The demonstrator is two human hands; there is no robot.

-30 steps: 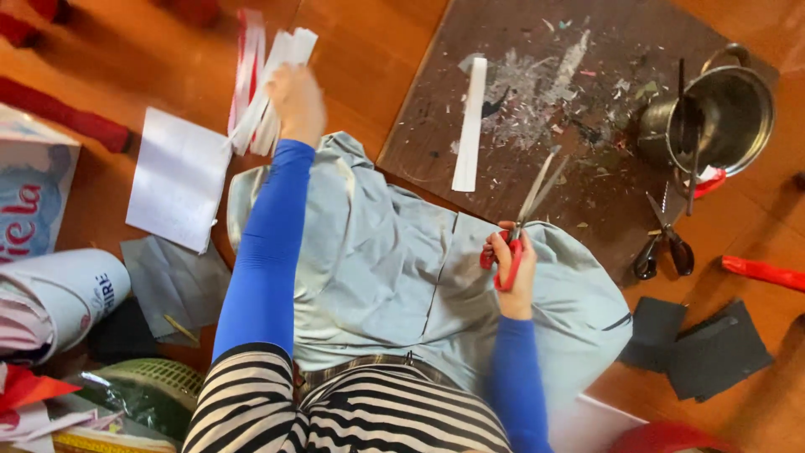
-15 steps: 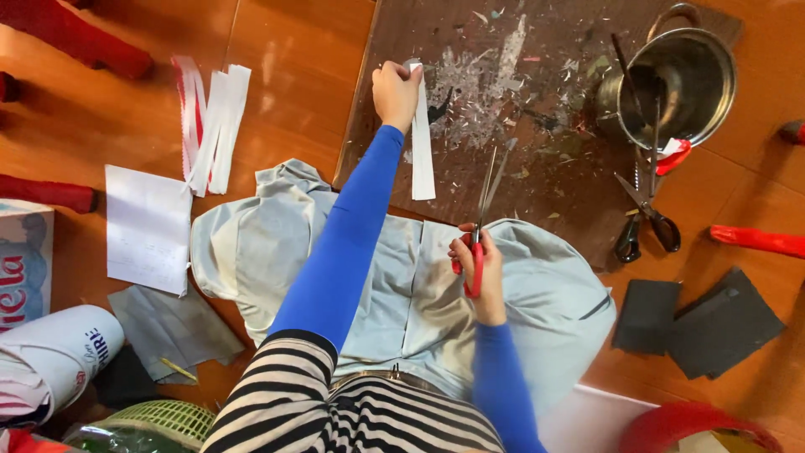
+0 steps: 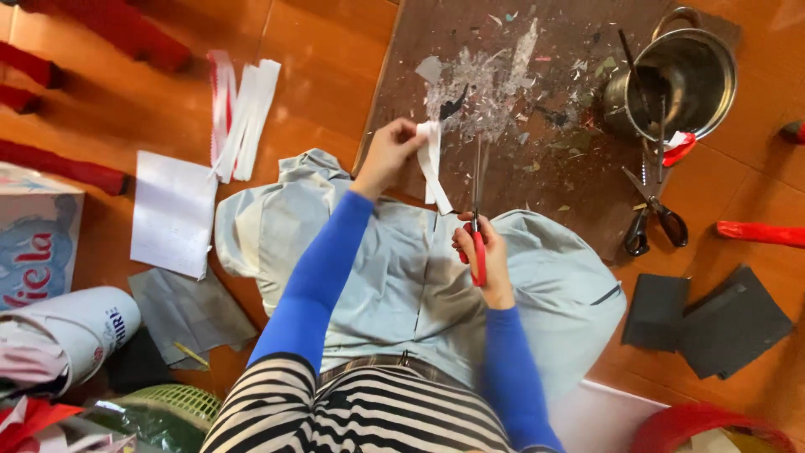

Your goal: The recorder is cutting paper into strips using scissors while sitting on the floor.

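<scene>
1. Floor: orange-brown tile; carries everything listed. The person sits on it, legs in pale blue trousers spread under the hands, so the lap lies beneath whatever is held.

2. Dark board: brown slab laid flat ahead of the knees, strewn with pale paper scraps; judged to be the cutting surface, since the debris gathers there.

3. Metal pot: stands upright at the board's far right corner, within the right arm's reach, thin tools propped inside.

4. White sheet: flat on the floor to the left; loose white and red strips lie beyond it, well apart from the hands.

5. Spare scissors: black-handled, flat at the board's right edge just below the pot.

6. Red-handled scissors: right hand with fingers clenched through the loops; blades point away from the body, long axis near vertical in the view, tips beside the strip.

7. White paper strip: pinched at its upper end by the left hand, thumb and forefinger gripping. It hangs above the near edge of the board, long axis running top to bottom, lower end slanting slightly right toward the blades, kept taut for them to meet it.
</scene>
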